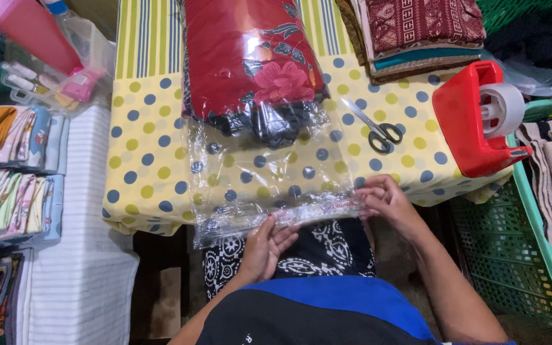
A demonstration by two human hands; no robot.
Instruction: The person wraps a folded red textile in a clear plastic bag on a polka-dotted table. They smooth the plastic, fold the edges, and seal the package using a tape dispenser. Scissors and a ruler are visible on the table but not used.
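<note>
While both hands work at the near edge of the worktop point(138, 185), the left hand point(266, 243), palm down with fingers bent, pinches the open end of the clear plastic bag point(269, 185), and the right hand point(384, 199) pinches the same end farther right, likely to keep it flat. Inside the bag, farther back, lies a folded red floral cloth point(250, 57). Beyond the right hand lie scissors point(372, 128) and a red tape dispenser point(477, 121).
</note>
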